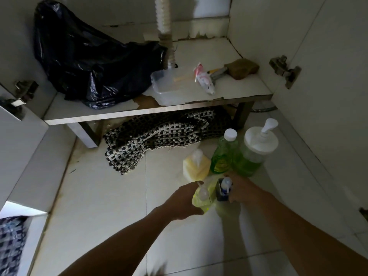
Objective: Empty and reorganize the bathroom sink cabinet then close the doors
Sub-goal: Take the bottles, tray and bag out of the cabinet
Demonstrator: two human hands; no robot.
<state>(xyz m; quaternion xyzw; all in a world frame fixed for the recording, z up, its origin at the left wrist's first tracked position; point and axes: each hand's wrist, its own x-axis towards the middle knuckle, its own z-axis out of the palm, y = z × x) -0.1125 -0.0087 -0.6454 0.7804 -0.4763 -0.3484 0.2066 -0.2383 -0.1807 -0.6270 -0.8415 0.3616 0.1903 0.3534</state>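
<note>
The sink cabinet point(159, 110) stands open, both doors swung wide. On its floor lie a black plastic bag point(85, 62), a clear plastic tub point(169, 84), a pink-and-white tube point(205, 80), a small tool point(218, 73) and a brown sponge point(242, 68). On the tiled floor in front stand a yellow pump bottle point(196, 165), a green bottle with a white cap point(224, 154) and a large green pump jar point(253, 154). My left hand point(183, 202) grips a yellow-green pump bottle point(203, 198). My right hand point(242, 191) holds a small dark bottle with a white cap point(224, 191).
A black-and-white woven mat point(159, 136) lies bunched under the cabinet's front edge. The white drain hose point(165, 26) drops through the cabinet floor. Door hinges show at left point(22, 92) and right point(284, 69). A checked cloth point(12, 242) shows at the lower left.
</note>
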